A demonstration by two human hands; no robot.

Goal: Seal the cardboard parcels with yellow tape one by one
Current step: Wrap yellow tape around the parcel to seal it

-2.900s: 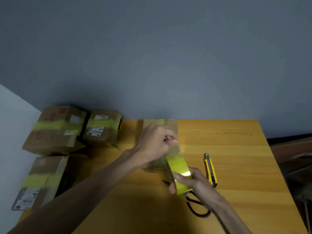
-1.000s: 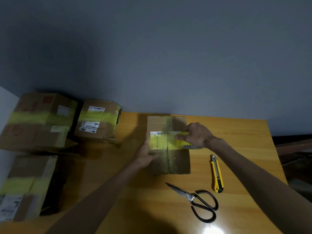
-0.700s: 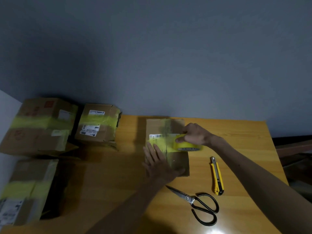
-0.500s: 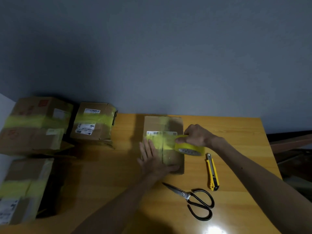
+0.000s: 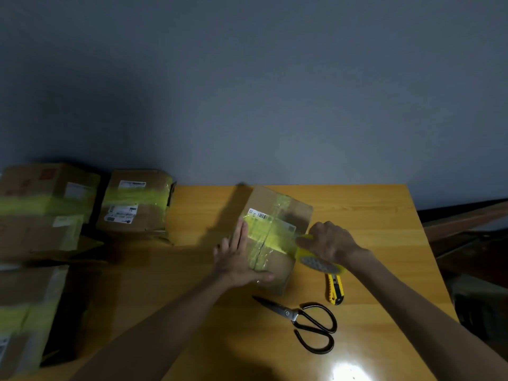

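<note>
A small cardboard parcel (image 5: 286,210) with a white barcode label sits turned at an angle on the wooden table (image 5: 371,215). A band of yellow tape (image 5: 272,235) runs across its top from the left edge to the right edge. My left hand (image 5: 236,257) lies flat with straight fingers on the parcel's left side, pressing the tape's start. My right hand (image 5: 328,242) grips the yellow tape roll (image 5: 320,264) just off the parcel's right edge, with the tape stretched from roll to box.
Black scissors (image 5: 305,321) lie on the table in front of the parcel. A yellow utility knife (image 5: 334,290) lies beside them, under the roll. Three taped parcels stand at the left: one (image 5: 134,202), one (image 5: 46,210) and one (image 5: 24,314).
The parcel has turned clockwise on the table. My right hand has drawn the roll further right and down past the box edge, lengthening the tape band. My left hand stays flat on the box.
</note>
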